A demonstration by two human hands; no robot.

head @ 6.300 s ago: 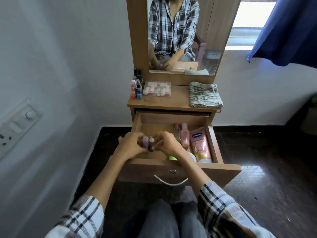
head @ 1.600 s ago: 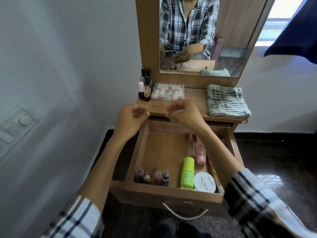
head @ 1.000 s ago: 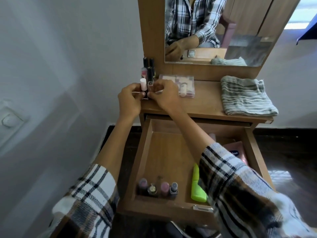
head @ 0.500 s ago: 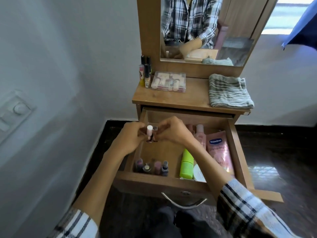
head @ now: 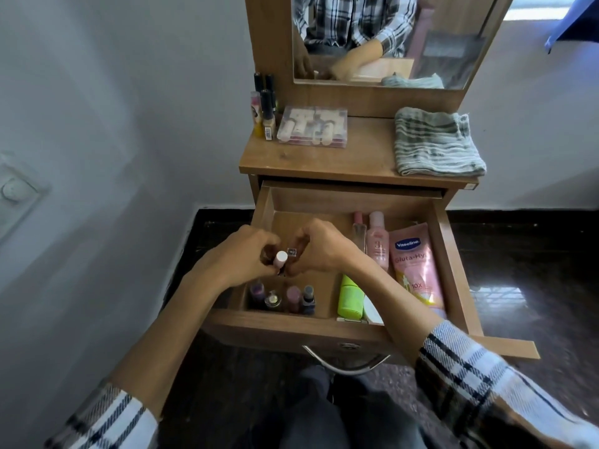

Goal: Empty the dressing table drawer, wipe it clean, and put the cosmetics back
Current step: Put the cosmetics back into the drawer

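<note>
A home bedroom: mirrored dressing table (head: 324, 157), cosmetics-filled drawer (head: 291, 322), curtain (head: 577, 21).

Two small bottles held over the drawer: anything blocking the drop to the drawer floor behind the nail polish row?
Nothing visible. The left hand and right hand hold them above bare drawer floor; the nail polish row stands nearer the front.

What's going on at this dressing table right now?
A person is restocking the open drawer. Left hand and right hand hold two small cosmetic tubes together above its left side. Four nail polish bottles already stand at the front. A clear case and folded cloth remain on the tabletop.
</note>
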